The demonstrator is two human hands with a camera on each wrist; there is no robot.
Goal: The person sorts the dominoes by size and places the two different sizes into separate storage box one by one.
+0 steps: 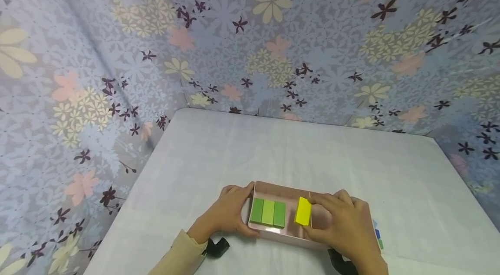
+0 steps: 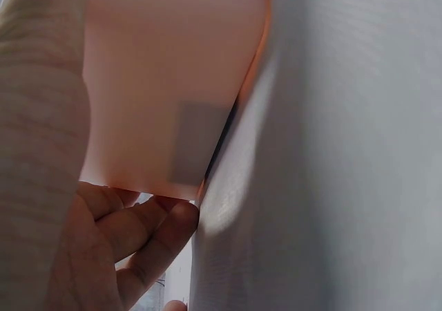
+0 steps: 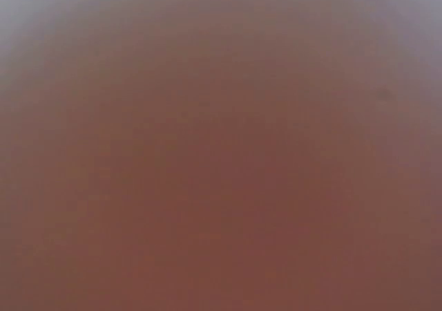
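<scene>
A shallow pink box [image 1: 279, 237] with a divider lies on the table in the head view. My left hand [image 1: 228, 212] grips its left end, thumb near the front corner and fingers at the back corner. In the left wrist view, fingertips [image 2: 178, 224] touch the edge of the pink box wall [image 2: 159, 62]. Two green blocks and a lighter green block [image 1: 268, 212] stand side by side in the left compartment. Between thumb and fingers, my right hand [image 1: 347, 225] pinches a yellow block [image 1: 302, 211], tilted over the box near the divider. The right wrist view is a brown blur.
Small blue and green pieces [image 1: 378, 236] show just past the box's right end, partly hidden by the right hand. A white cloth covers the table [image 1: 234, 149]. Flower-patterned fabric [image 1: 242, 49] rises behind the table and on both sides.
</scene>
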